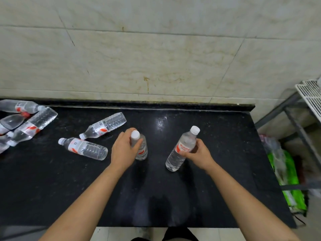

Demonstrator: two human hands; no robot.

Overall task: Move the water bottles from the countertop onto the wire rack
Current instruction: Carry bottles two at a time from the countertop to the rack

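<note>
We hold 2: L hand (124,148) fingers curl round upright bottle (142,151) below cap; R hand (198,153) grips tilted bottle (179,151) mid-body, cap toward 1 o'clock. Both over countertop (217,136). Wire rack (311,94) at 2 o'clock, R hand nearer.

We note the left hand (123,150) gripping an upright bottle (142,152) near its cap and the right hand (199,153) holding a tilted bottle (180,150) at its label, both over the black countertop (217,188). A near bottle (85,148) and a far bottle (104,126) lie on their sides just left. A bottle heap (33,126) sits at the far left. The wire rack (311,94) is at the right edge.
</note>
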